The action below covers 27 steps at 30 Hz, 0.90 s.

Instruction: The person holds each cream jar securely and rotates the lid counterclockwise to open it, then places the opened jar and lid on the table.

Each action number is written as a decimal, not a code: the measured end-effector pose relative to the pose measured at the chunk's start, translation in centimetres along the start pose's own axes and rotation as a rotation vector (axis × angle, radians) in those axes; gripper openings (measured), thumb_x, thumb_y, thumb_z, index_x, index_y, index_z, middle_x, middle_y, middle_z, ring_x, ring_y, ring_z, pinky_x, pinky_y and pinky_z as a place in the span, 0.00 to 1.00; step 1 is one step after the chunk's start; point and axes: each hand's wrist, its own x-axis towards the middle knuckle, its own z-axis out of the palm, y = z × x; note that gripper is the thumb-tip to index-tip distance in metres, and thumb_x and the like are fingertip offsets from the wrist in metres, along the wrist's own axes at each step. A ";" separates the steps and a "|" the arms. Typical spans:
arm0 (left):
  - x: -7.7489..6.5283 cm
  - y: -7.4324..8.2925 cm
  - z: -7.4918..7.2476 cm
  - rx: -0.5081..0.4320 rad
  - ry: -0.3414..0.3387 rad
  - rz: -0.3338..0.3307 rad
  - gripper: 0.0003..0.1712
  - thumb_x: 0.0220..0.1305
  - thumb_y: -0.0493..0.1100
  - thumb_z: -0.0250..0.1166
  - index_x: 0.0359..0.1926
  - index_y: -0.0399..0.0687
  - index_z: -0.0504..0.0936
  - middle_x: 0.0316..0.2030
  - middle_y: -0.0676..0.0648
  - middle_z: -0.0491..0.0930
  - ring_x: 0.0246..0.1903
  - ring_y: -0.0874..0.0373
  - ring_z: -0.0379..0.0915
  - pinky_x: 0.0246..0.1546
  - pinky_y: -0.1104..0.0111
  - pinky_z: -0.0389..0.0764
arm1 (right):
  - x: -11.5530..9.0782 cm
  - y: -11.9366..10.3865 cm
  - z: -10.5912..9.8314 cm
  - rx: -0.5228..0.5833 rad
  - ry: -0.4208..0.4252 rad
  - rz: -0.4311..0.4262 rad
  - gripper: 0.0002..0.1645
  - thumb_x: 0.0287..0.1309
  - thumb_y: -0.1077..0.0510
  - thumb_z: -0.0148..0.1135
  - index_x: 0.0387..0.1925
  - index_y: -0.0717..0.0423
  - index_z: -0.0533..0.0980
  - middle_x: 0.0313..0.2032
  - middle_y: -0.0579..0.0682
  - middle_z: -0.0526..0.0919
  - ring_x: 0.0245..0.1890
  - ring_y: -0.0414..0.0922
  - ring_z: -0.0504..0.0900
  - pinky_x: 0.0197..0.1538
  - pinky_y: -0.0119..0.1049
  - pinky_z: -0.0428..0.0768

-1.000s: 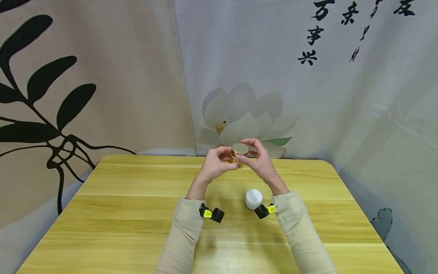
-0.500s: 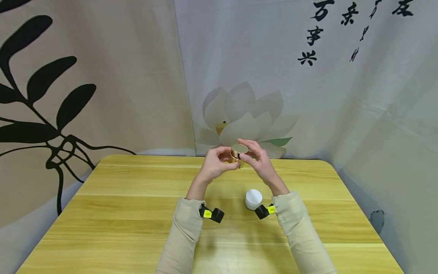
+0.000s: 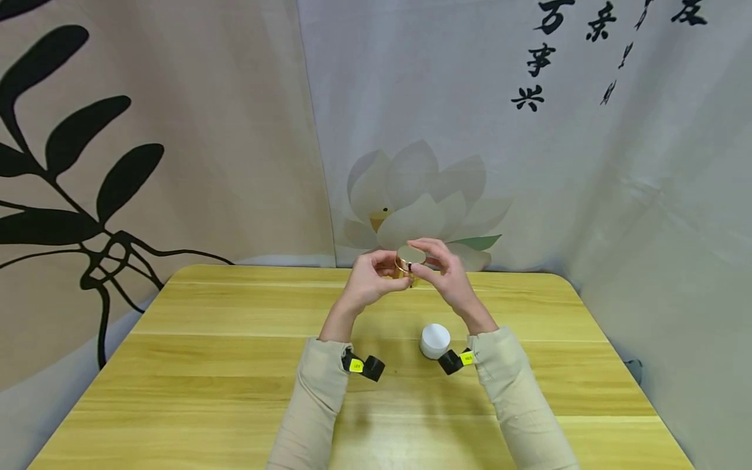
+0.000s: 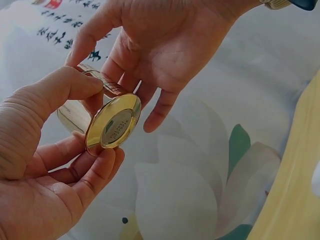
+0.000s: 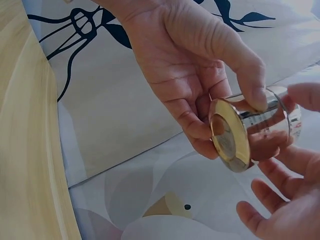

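Note:
A shiny gold cosmetic jar (image 3: 410,256) with a flat round lid is held up over the far edge of the table. My left hand (image 3: 371,277) grips its lower body from the left, thumb in front and fingers behind. In the left wrist view the jar's gold base (image 4: 114,125) shows, with small print in a recessed circle. My right hand (image 3: 448,274) pinches the lid end from the right, thumb at the front and fingertips at the back rim. The right wrist view shows the mirrored side wall (image 5: 262,117) between the two hands.
A white round container (image 3: 435,341) stands on the wooden table (image 3: 223,391), just left of the right wrist's black camera (image 3: 450,362). Another black camera (image 3: 373,368) sits on the left wrist. A printed cloth backdrop (image 3: 247,130) hangs right behind the table.
On the lid, my right fingertips have shifted left along the back rim and the thumb slightly right along the front. My left hand and the white container have stayed put.

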 end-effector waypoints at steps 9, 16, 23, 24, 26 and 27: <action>0.0 0.2 0.1 -0.016 0.004 -0.020 0.21 0.47 0.31 0.71 0.45 0.31 0.79 0.37 0.40 0.80 0.36 0.52 0.74 0.43 0.65 0.76 | 0.0 -0.1 0.2 0.012 0.028 0.062 0.28 0.55 0.68 0.60 0.58 0.68 0.65 0.60 0.64 0.65 0.61 0.56 0.61 0.61 0.57 0.58; -0.1 0.2 0.1 -0.012 -0.001 -0.018 0.22 0.47 0.31 0.71 0.46 0.31 0.79 0.38 0.40 0.80 0.36 0.54 0.75 0.40 0.69 0.77 | -0.1 -0.2 0.1 -0.009 0.012 0.033 0.24 0.56 0.69 0.58 0.56 0.68 0.71 0.58 0.61 0.67 0.56 0.52 0.65 0.58 0.53 0.64; -0.1 0.0 0.1 -0.013 -0.002 -0.013 0.22 0.47 0.31 0.71 0.46 0.31 0.79 0.37 0.41 0.80 0.35 0.56 0.75 0.40 0.68 0.77 | -0.2 -0.6 0.3 0.006 0.005 0.029 0.30 0.57 0.64 0.57 0.61 0.68 0.64 0.59 0.64 0.66 0.61 0.55 0.61 0.59 0.57 0.60; -0.1 -0.1 0.1 -0.015 -0.001 -0.012 0.22 0.47 0.31 0.71 0.46 0.31 0.79 0.37 0.41 0.80 0.35 0.56 0.75 0.40 0.68 0.77 | -0.2 -1.0 0.4 0.007 0.017 0.043 0.30 0.57 0.65 0.58 0.60 0.69 0.63 0.59 0.65 0.66 0.61 0.56 0.61 0.60 0.58 0.59; -0.1 -0.1 0.1 -0.014 0.002 -0.008 0.22 0.46 0.31 0.71 0.46 0.32 0.79 0.37 0.41 0.80 0.35 0.57 0.75 0.40 0.68 0.77 | -0.3 -2.0 0.5 0.013 0.036 0.067 0.28 0.55 0.69 0.58 0.57 0.71 0.64 0.58 0.67 0.65 0.60 0.58 0.61 0.60 0.58 0.58; -0.1 -0.1 0.1 -0.014 0.003 -0.006 0.22 0.46 0.31 0.71 0.46 0.32 0.79 0.37 0.41 0.80 0.35 0.57 0.74 0.40 0.68 0.77 | -0.3 -2.4 0.6 0.010 0.042 0.075 0.27 0.54 0.71 0.59 0.56 0.73 0.64 0.57 0.68 0.65 0.60 0.59 0.61 0.61 0.59 0.57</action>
